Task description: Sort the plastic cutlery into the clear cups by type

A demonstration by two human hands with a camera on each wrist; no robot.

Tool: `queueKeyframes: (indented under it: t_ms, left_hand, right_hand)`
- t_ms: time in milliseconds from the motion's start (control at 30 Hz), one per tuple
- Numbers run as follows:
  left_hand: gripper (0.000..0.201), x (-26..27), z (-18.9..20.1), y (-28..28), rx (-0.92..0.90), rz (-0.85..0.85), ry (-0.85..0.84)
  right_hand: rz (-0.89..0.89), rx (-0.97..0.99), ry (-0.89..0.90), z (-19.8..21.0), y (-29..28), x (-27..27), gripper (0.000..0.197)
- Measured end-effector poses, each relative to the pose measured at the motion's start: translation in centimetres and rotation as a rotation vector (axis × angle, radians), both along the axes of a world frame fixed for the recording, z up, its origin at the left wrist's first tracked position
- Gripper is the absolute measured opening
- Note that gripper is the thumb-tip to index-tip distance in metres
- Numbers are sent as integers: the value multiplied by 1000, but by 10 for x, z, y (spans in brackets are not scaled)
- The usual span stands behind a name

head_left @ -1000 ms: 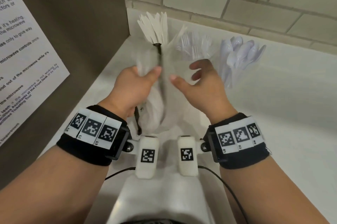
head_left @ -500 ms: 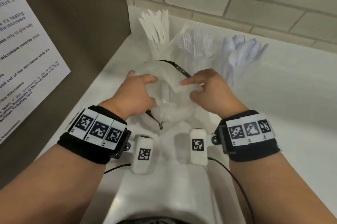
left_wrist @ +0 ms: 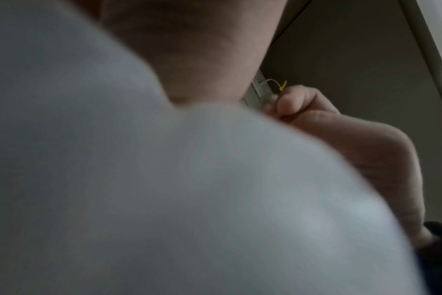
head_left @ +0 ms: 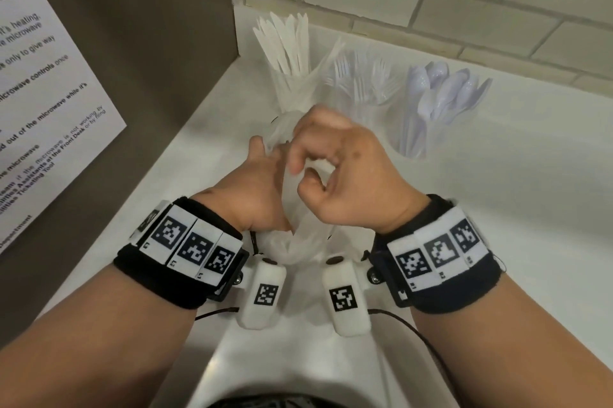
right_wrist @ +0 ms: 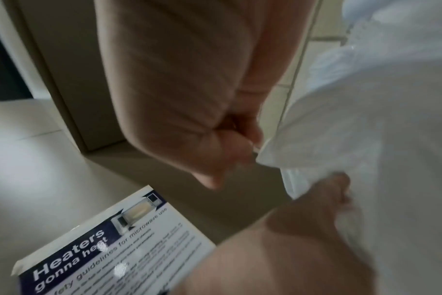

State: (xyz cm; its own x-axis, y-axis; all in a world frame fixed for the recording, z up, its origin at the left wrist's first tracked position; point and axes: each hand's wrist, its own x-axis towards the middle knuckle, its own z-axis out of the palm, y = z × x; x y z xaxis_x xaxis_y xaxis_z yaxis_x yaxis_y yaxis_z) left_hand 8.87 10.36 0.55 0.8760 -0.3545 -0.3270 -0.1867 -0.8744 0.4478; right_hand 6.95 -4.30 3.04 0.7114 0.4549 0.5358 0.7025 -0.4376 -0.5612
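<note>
Head view is showing soft, even indoor light, wide-angle bending at edges, right hand (head_left: 345, 172) smearing with motion. Both wrist views are running dim and blurry; glare is spotting the poster (right_wrist: 109, 251).

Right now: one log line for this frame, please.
left hand: grips plastic bag | right hand: pinches bag | knives, forks, spoons: sorted in cups

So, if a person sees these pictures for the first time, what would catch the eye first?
Probably the two hands in the middle: the left hand and the right hand both grip a crumpled clear plastic bag above the white counter. Behind them, by the brick wall, stand three clear cups holding white knives, forks and spoons.
</note>
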Motion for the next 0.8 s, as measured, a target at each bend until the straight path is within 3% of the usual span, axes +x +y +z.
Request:
queueKeyframes:
  t_ms: [67,100,167,233,367,433,567,700,800]
  left_hand:
    - [49,1,-4,1,40,-60,-12]
    - [57,2,-7,4,45,-72,-9]
    - [78,2,-11,9,23,-77,9]
    - [62,-1,-12,11,33,-93,16]
    - [39,2,-17,8,78,-1,-55]
    - [30,2,-16,7,107,-3,-13]
    - [63,0,-9,5,202,-133,63]
    - [83,1,-6,8,212,-152,85]
    - [87,1,-7,9,221,-159,98]
  right_hand:
    - [117,-133,105,-2,0,1,21]
    - [90,-298,158,-4,-4,6,23]
    - [-77,-761,255,-8,-17,18,23]
    - [-209,-1015,379,-16,-29,23,22]
    - [-238,-1004,434,-30,-25,16,24]
    - [-201,-1007,401,-32,-22,12,32]
    - [-90,-1081,349,-35,-16,6,45]
    - [-121,-1161,206,-35,-6,4,30]
    - [-170,-1161,231,-42,-12,10,24]
